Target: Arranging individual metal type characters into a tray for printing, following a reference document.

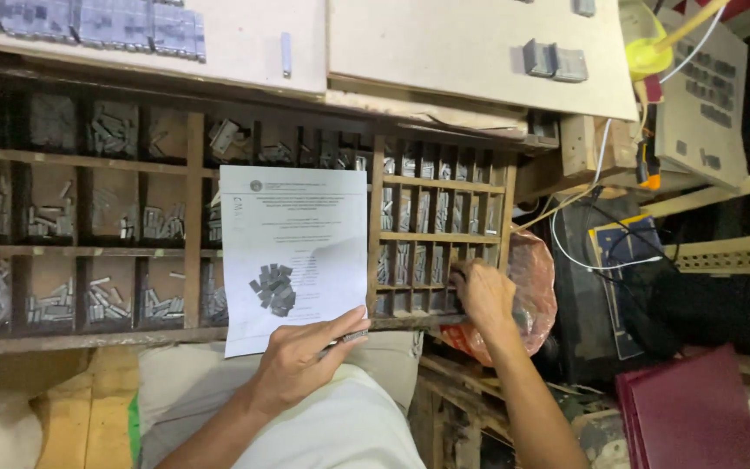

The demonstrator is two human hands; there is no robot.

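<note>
From the head camera, looking down, a big wooden tray (193, 217) with many small boxes fills the left and middle. The boxes hold little grey metal pieces (49, 306), bunched in small piles.

The left hand (301, 356) is closed on the bottom edge of a white sheet of paper (292, 256), with the thumb on top. The hand also pinches a thin metal holder (353, 336) against the paper. The paper stands up in front of the tray and hides some boxes. A small heap of dark metal pieces (273, 288) lies on the paper, near its middle.

The right hand (483, 291) reaches into the small boxes on the right end of the tray, in the bottom rows. Its fingers are curled down inside a box, so I cannot tell if they grip a piece or not.

Just beside the right hand, past the tray's end, sits an orange plastic bag (536, 287). White and black wires (583, 217) hang further right. A dark red folder (692, 412) lies at the bottom right corner. Pale boards (479, 52) lie across the top of the tray, with two grey blocks (554, 61) on one. A light cushion (201, 382) rests under the left arm.
</note>
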